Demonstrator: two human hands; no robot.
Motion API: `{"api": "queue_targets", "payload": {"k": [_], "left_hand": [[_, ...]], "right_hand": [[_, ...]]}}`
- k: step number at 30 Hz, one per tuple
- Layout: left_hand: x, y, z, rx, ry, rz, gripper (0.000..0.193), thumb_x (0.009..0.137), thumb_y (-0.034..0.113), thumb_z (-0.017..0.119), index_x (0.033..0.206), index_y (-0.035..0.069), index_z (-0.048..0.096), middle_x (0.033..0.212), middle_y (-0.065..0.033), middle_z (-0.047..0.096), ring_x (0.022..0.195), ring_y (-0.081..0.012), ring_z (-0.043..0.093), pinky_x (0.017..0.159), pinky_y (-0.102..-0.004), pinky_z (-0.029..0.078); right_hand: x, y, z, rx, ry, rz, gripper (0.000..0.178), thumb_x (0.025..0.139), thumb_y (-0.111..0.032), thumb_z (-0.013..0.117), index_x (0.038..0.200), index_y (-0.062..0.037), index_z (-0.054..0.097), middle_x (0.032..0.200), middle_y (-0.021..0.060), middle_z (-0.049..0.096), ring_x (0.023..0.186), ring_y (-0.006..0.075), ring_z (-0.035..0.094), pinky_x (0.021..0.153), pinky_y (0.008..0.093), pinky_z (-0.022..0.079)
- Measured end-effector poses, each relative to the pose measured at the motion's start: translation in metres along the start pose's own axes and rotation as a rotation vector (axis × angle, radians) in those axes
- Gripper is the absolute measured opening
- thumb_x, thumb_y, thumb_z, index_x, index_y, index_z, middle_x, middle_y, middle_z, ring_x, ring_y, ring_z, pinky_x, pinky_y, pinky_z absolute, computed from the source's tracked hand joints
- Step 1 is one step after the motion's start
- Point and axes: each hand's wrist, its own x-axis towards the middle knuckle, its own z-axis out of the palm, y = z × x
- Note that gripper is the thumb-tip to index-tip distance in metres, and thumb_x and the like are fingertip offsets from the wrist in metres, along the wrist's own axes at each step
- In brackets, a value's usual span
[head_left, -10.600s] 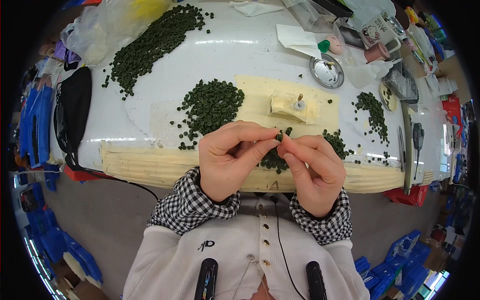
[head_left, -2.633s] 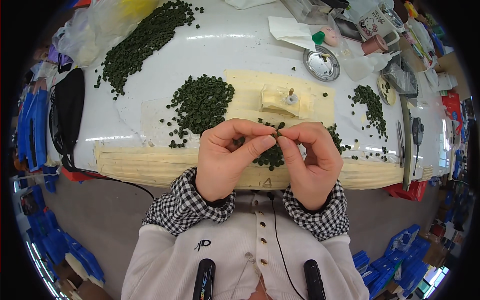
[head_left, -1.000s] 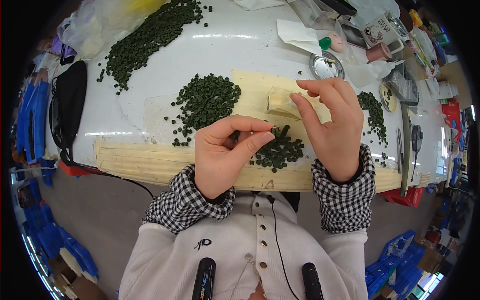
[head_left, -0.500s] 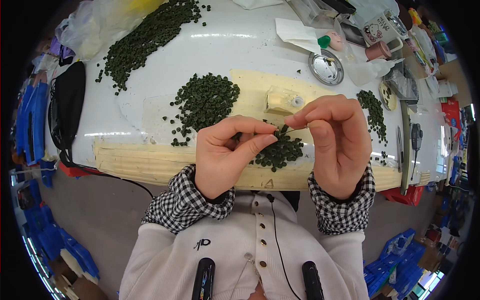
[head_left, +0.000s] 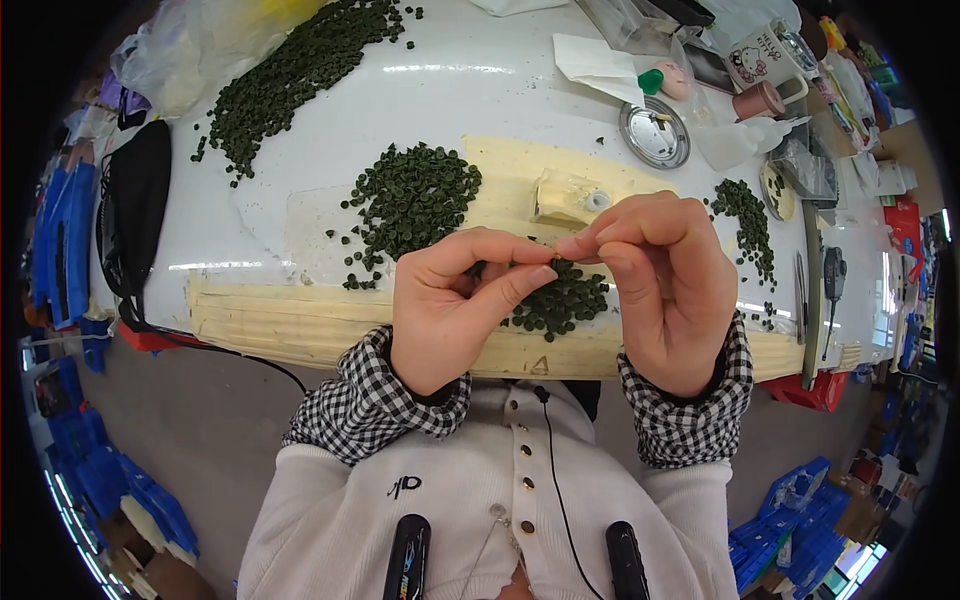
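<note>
Over the table's near side, my left hand is closed in a pinch of thumb and forefinger. A tiny piece barely shows at its tips; its kind is unclear. Facing it, my right hand pinches too, its fingertips almost meeting the left ones. What it grips is hidden by the fingers. Beneath the hands lies a small heap of dark green cone-like pieces. A larger heap of the same pieces spreads beyond my left hand. Just past the fingertips stands a tape-wrapped block with a white ring on it.
More green pieces lie in a long pile at far left and a strip at right. A round metal lid, a mug and a pink spool sit far right. Tweezers lie right; a black cloth item hangs left.
My right hand has moved left, bringing its fingertips up to the left ones. The thin dark rod seen between the hands is now mostly hidden. My left hand has stayed nearly still.
</note>
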Motion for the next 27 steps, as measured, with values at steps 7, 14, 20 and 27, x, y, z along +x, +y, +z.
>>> {"api": "queue_targets", "payload": {"k": [7, 14, 20, 27], "left_hand": [[0.000, 0.000, -0.001, 0.040, 0.000, -0.031, 0.013, 0.083, -0.005, 0.064, 0.096, -0.002, 0.064, 0.088, -0.0066, 0.066, 0.076, -0.0067, 0.057, 0.069, -0.0188, 0.045], [0.000, -0.001, -0.001, 0.047, 0.019, -0.010, 0.013, 0.083, -0.005, 0.064, 0.095, -0.003, 0.064, 0.090, -0.0081, 0.067, 0.078, -0.0079, 0.059, 0.072, -0.0198, 0.047], [0.002, -0.004, 0.002, -0.012, 0.048, 0.036, 0.015, 0.081, -0.003, 0.068, 0.096, -0.001, 0.067, 0.066, 0.0073, 0.049, 0.057, 0.0005, 0.036, 0.052, -0.0153, 0.030], [0.001, -0.004, 0.001, -0.016, 0.050, 0.027, 0.015, 0.081, -0.003, 0.068, 0.096, -0.001, 0.067, 0.067, 0.0071, 0.050, 0.057, 0.0006, 0.036, 0.052, -0.0153, 0.030]], "right_hand": [[0.001, 0.001, -0.003, 0.037, 0.136, 0.025, 0.011, 0.093, -0.005, 0.053, 0.095, 0.0052, 0.051, 0.085, 0.0100, 0.059, 0.076, 0.0144, 0.062, 0.069, 0.0255, 0.052], [0.013, 0.024, -0.008, -0.527, 0.217, -0.102, 0.007, 0.083, -0.002, 0.064, 0.085, -0.0001, 0.057, 0.080, 0.0105, 0.058, 0.069, 0.0253, 0.059, 0.060, 0.0297, 0.047], [0.009, 0.025, -0.007, -0.643, 0.145, -0.059, 0.012, 0.078, -0.003, 0.067, 0.089, -0.0015, 0.061, 0.081, 0.0110, 0.058, 0.073, 0.0285, 0.056, 0.064, 0.0333, 0.046], [-0.017, -0.002, 0.005, -0.327, 0.129, 0.054, 0.017, 0.072, 0.004, 0.070, 0.088, -0.0007, 0.067, 0.080, 0.0094, 0.061, 0.072, 0.0232, 0.058, 0.062, 0.0302, 0.046]]}}
